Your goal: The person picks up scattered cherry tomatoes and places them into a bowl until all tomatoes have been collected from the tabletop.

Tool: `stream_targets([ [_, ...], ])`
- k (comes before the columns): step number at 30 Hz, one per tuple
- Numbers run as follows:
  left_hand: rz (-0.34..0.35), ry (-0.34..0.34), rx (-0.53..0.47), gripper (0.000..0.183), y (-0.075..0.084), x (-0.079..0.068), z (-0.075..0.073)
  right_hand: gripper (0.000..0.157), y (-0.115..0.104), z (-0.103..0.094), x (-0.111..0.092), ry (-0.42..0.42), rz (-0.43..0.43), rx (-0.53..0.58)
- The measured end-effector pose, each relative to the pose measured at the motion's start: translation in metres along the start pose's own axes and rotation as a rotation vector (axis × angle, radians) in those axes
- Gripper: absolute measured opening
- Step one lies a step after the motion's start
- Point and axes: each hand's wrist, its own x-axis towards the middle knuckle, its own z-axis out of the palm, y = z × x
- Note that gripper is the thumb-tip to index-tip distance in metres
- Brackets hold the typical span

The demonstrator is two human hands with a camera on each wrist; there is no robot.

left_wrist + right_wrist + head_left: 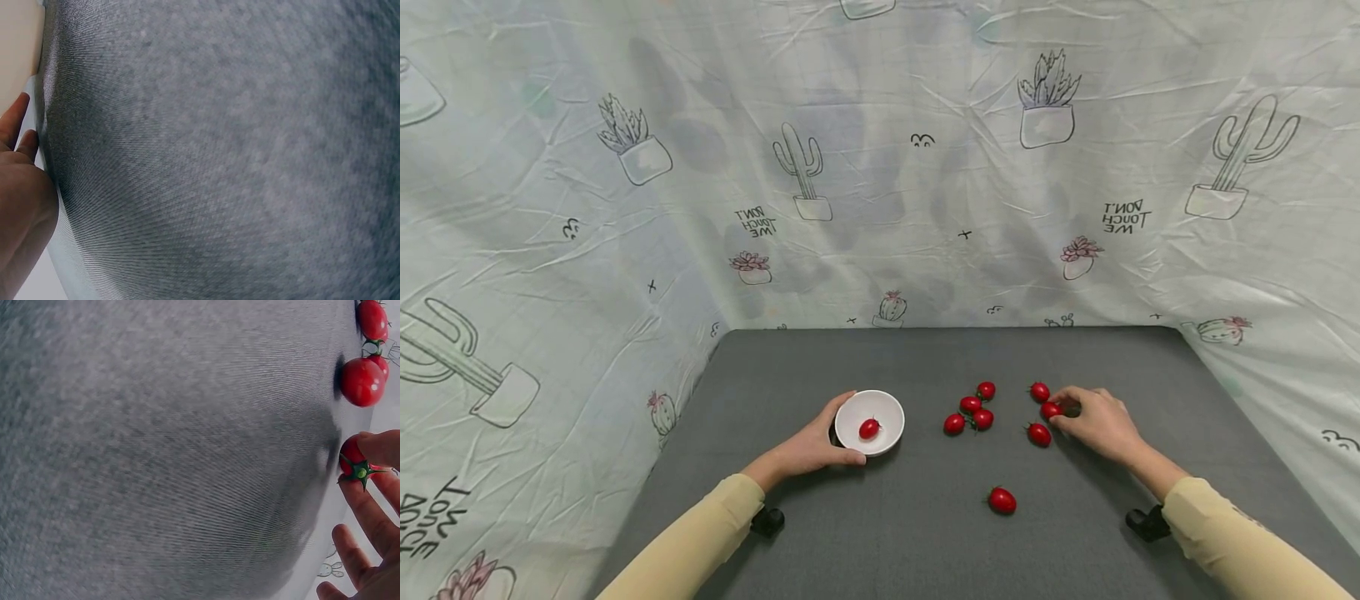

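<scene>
My left hand (808,448) holds a small white bowl (889,408) from its left side, thumb at the near rim. One red cherry tomato (868,429) lies inside the bowl. In the left wrist view, my left hand (25,194) shows only at the left edge. On the right, my right hand (1099,423) pinches a cherry tomato (1050,410) between thumb and fingers. Its green, star-shaped stem end (361,473) faces the right wrist camera. Two more tomatoes flank that hand, one beyond (1040,392) and one nearer (1039,434).
Several cherry tomatoes (971,405) cluster on the dark grey table (880,533) between bowl and right hand. A single tomato (1002,500) lies closer to the front. A white cloth (895,192) printed with cacti hangs behind the table and along its sides.
</scene>
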Motion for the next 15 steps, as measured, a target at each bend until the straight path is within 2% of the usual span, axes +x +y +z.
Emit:
stream_targets([
  [8,-0.003,0.006,0.004,0.113,0.001,-0.001,0.001,0.03,-0.01,-0.011,0.003,0.011,0.004,0.019],
  [15,-0.005,0.007,0.007,0.115,0.002,-0.001,0.002,0.027,-0.033,-0.015,0.016,0.032,-0.038,0.054],
])
